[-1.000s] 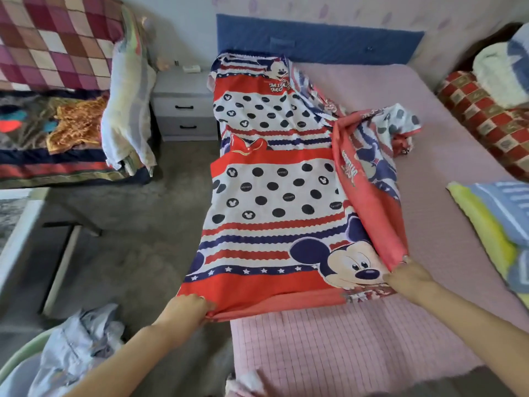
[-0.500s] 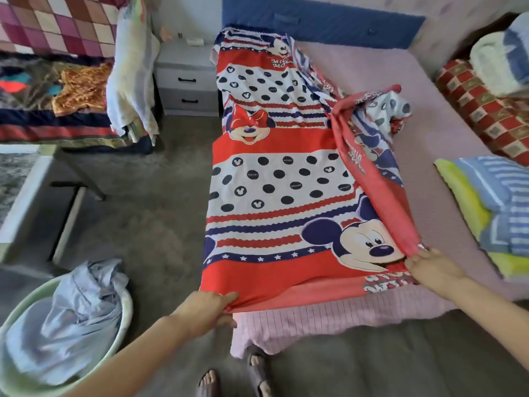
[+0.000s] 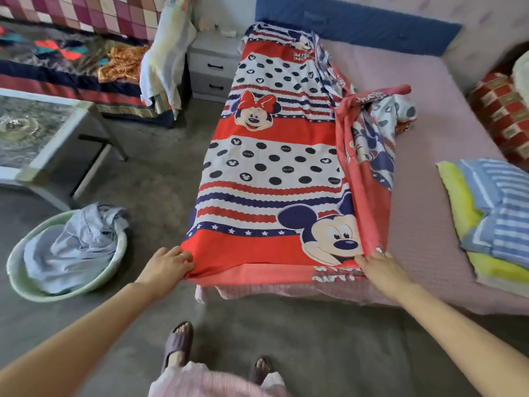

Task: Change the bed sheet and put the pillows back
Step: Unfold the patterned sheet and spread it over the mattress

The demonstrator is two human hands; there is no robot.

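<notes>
A red, white and blue cartoon-print bed sheet (image 3: 274,167) lies along the left strip of the pink mattress (image 3: 429,138), its right part folded and bunched in a ridge down the middle. My left hand (image 3: 166,265) grips the sheet's near left corner past the bed's foot corner. My right hand (image 3: 378,267) pinches the near edge at the folded ridge. A striped blue and yellow pillow (image 3: 492,213) rests on the mattress's right side. A red checked pillow (image 3: 501,110) leans at the far right.
A green basin (image 3: 17,276) with a pale blue cloth stands on the floor at left. A glass-top table (image 3: 43,133) and a second bed with quilts are further left. A grey nightstand (image 3: 211,67) sits by the blue headboard (image 3: 357,27). My sandalled feet stand on grey floor.
I have stepped back toward the foot of the bed, pulling the sheet's near edge with both hands. More of the sheet lies flat, and the basin has come into view.
</notes>
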